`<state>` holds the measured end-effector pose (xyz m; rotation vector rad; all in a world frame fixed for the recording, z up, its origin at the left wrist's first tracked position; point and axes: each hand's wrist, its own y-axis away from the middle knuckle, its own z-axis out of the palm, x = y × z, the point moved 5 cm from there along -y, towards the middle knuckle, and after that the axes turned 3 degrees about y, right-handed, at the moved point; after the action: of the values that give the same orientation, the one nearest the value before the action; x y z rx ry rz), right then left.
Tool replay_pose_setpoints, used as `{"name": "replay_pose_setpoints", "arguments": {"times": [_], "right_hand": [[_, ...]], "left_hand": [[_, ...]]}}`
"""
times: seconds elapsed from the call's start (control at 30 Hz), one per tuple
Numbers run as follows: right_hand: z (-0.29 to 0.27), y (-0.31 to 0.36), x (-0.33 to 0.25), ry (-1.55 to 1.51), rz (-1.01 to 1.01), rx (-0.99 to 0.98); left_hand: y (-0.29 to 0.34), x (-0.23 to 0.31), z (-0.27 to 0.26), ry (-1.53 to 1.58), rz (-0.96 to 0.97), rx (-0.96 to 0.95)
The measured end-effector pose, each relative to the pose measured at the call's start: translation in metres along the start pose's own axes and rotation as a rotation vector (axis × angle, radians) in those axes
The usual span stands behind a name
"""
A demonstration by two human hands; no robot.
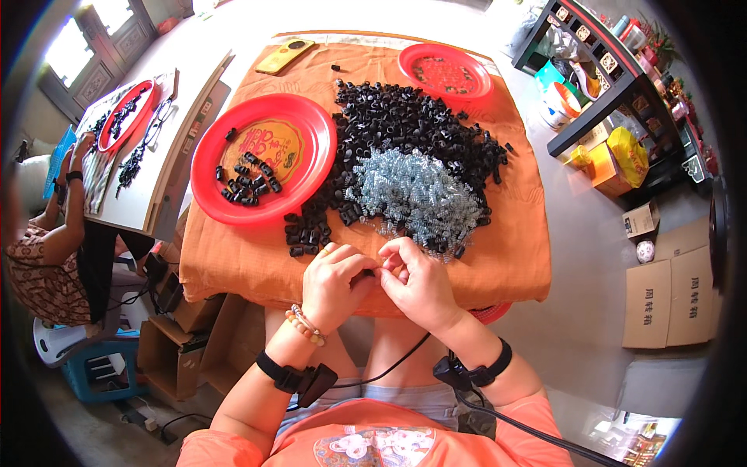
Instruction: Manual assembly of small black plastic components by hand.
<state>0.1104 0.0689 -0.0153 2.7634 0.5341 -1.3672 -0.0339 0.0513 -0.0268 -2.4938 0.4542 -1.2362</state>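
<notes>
My left hand [336, 286] is closed at the front edge of the orange-covered table, gripping a small black plastic piece that shows only as a dark bit between the fingers. My right hand [420, 285] meets it fingertip to fingertip in a pinch; whatever it holds is too small to make out. Just beyond the hands lies a heap of small silvery coil springs [416, 194]. Behind and around it spreads a large pile of short black tubular pieces [397, 117]. To the left, a red round tray [208, 175] bears several assembled-looking black pieces [247, 183].
A second red tray [446, 51] with small bits stands at the far right corner, a yellow phone [285, 56] at the far left. Another person [58, 241] works at a side table on the left. Cardboard boxes [669, 300] and a dark shelf unit [599, 117] stand right.
</notes>
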Motion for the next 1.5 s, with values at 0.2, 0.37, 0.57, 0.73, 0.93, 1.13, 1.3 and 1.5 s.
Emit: {"name": "replay_pose_setpoints", "arguments": {"times": [0.2, 0.37, 0.57, 0.73, 0.93, 1.13, 1.3, 1.5], "right_hand": [[0.002, -0.002, 0.004, 0.028, 0.03, -0.022], [0.0, -0.001, 0.005, 0.027, 0.025, -0.05], [-0.001, 0.001, 0.007, -0.078, 0.057, -0.121], [0.001, 0.0, 0.01, 0.067, 0.001, -0.065], [-0.007, -0.006, 0.006, 0.011, -0.044, 0.003], [-0.032, -0.019, 0.003, 0.58, -0.234, 0.257], [-0.024, -0.024, 0.005, 0.68, -0.286, 0.156], [-0.018, -0.029, 0.005, 0.763, -0.341, 0.067]], "left_hand": [[0.0, -0.002, -0.003, 0.024, 0.016, -0.011], [0.0, -0.002, -0.003, 0.058, 0.012, -0.045], [0.0, -0.003, -0.004, 0.06, 0.006, -0.054], [0.0, -0.005, -0.003, 0.065, 0.016, -0.052], [0.0, -0.005, -0.003, 0.056, 0.01, -0.048], [-0.001, -0.002, -0.005, 0.048, 0.011, -0.042], [-0.001, -0.003, -0.004, 0.051, 0.003, -0.027], [0.0, -0.003, -0.006, 0.104, -0.039, -0.021]]}}
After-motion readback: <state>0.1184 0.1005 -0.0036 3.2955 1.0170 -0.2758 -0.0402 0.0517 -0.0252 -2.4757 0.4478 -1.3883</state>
